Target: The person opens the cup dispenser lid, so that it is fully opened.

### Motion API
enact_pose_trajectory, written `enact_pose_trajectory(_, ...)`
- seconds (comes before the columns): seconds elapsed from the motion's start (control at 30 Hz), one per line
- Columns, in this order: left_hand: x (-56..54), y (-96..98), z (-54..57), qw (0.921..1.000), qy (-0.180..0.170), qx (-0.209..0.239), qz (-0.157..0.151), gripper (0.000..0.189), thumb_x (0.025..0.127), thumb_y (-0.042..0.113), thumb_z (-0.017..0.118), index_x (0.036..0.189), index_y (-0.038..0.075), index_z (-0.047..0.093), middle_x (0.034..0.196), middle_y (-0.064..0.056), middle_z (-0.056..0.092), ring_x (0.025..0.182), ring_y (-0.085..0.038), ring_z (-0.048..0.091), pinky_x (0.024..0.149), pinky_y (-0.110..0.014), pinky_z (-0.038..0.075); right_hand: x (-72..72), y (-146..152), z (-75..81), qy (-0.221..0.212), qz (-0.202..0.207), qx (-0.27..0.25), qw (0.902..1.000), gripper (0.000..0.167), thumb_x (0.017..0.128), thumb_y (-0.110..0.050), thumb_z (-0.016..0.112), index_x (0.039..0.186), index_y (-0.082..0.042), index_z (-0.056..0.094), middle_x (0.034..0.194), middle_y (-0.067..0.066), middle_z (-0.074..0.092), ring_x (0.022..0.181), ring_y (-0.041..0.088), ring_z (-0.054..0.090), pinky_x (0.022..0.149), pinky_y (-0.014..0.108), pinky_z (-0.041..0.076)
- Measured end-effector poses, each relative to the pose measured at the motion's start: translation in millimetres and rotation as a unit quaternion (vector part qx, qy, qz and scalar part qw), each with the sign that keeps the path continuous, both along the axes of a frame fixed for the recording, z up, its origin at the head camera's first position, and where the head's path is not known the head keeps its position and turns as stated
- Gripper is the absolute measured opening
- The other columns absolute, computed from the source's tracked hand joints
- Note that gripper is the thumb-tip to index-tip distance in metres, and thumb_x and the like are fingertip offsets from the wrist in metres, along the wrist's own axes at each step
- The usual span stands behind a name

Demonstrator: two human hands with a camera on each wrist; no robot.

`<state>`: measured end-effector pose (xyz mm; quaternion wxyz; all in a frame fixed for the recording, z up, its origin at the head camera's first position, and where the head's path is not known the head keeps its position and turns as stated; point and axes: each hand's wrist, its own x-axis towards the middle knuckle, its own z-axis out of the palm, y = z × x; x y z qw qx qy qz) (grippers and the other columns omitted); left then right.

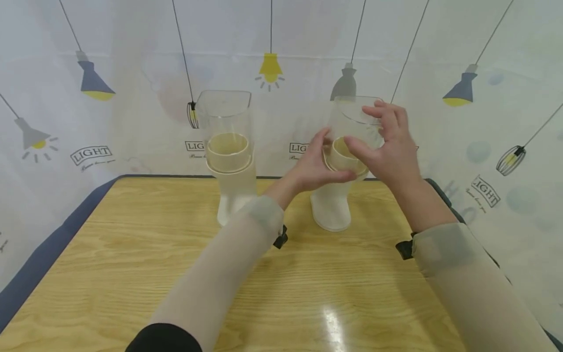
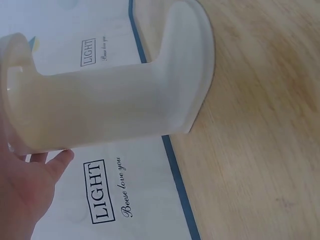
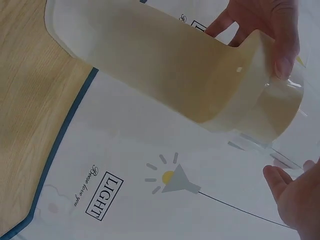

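A white, boot-shaped stand (image 1: 331, 211) rests on the table at the right, with a clear container (image 1: 349, 113) rising from its collar. My left hand (image 1: 310, 168) grips the stand at that collar, thumb across the front and fingers round the far side. Around the upper clear container curves my right hand (image 1: 396, 151), thumb in front and fingers by the rim. Close up in the left wrist view, the stand's pale column (image 2: 105, 105) runs down to a broad foot on the wood. The right wrist view has the right fingertips (image 3: 277, 180) beside the clear wall.
A matching stand (image 1: 237, 188) with its own clear container (image 1: 224, 105) is upright to the left, behind my left forearm. Both stand near the back edge of the wooden table (image 1: 145, 254). A white cloth (image 1: 145, 88) printed with lamps hangs behind.
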<state>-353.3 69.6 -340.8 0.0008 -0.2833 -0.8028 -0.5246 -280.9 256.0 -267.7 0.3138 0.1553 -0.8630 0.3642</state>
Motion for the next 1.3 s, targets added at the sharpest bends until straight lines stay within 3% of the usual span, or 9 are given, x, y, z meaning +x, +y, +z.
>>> enact_pose_trajectory(0.13,2.7,1.5,-3.2,0.9998,0.013,-0.003,0.017,0.132,0.076,0.049,0.101,0.174,0.018,0.017,0.16,-0.006,0.044,0.145,-0.022,0.048,0.125,-0.048,0.045,-4.0,-1.4,-2.8,0.005,0.01,-0.016,0.9998,0.069,0.091,-0.029,0.086,0.15,-0.011,0.058,0.164,0.01,0.043,0.154,0.026,0.047,0.12,0.059,0.05)
enact_pose_trajectory(0.27,5.8,5.2,-6.5,0.9991,0.022,-0.001,0.035,0.13,0.075,0.05,0.101,0.172,0.017,0.021,0.159,-0.006,0.044,0.143,-0.021,0.049,0.123,-0.046,0.047,-4.6,-1.6,-4.3,0.002,0.018,-0.025,0.9995,0.071,0.09,-0.028,0.086,0.151,-0.009,0.055,0.166,0.01,0.04,0.15,0.033,0.05,0.119,0.062,0.05)
enact_pose_trajectory(0.47,14.7,12.8,-12.1,0.9961,0.041,-0.003,0.078,0.128,0.074,0.052,0.101,0.17,0.017,0.025,0.156,-0.004,0.046,0.137,-0.017,0.05,0.119,-0.039,0.05,-4.1,-1.7,-8.5,-0.018,0.033,-0.059,0.9976,0.08,0.089,-0.025,0.088,0.154,-0.008,0.045,0.169,0.003,0.036,0.151,0.037,0.048,0.123,0.061,0.047)
enact_pose_trajectory(0.63,25.0,20.0,-14.5,0.991,0.066,-0.01,0.116,0.127,0.073,0.056,0.1,0.167,0.016,0.025,0.153,-0.004,0.047,0.134,-0.018,0.051,0.115,-0.038,0.052,-3.0,-5.5,-13.0,-0.024,0.023,-0.096,0.9949,0.086,0.086,-0.024,0.09,0.154,-0.009,0.04,0.173,0.001,0.028,0.152,0.035,0.046,0.125,0.059,0.046)
enact_pose_trajectory(0.8,33.2,24.3,-15.1,0.9857,0.084,-0.025,0.144,0.127,0.074,0.06,0.098,0.167,0.016,0.023,0.151,-0.006,0.047,0.135,-0.02,0.049,0.112,-0.041,0.054,0.3,-11.7,-15.9,-0.052,-0.006,-0.122,0.9911,0.091,0.087,-0.032,0.091,0.155,-0.016,0.033,0.171,0.004,0.031,0.151,0.038,0.051,0.125,0.057,0.046)
enact_pose_trajectory(1.07,36.0,25.6,-17.0,0.9896,0.047,-0.016,0.135,0.131,0.076,0.053,0.099,0.17,0.017,0.017,0.163,-0.009,0.042,0.146,-0.025,0.048,0.117,-0.045,0.053,3.9,-19.7,-19.4,-0.073,-0.049,-0.111,0.9899,0.104,0.084,-0.052,0.094,0.158,-0.025,0.026,0.172,0.004,0.037,0.146,0.042,0.057,0.121,0.06,0.049)
enact_pose_trajectory(1.3,31.8,25.8,-14.2,0.9907,0.037,0.005,0.131,0.129,0.074,0.045,0.101,0.168,0.018,0.018,0.161,-0.009,0.043,0.142,-0.027,0.053,0.113,-0.045,0.056,-0.9,-25.4,-17.5,-0.05,-0.068,-0.12,0.9892,0.098,0.083,-0.055,0.091,0.154,-0.026,0.031,0.163,0.01,0.046,0.137,0.039,0.065,0.117,0.054,0.054)
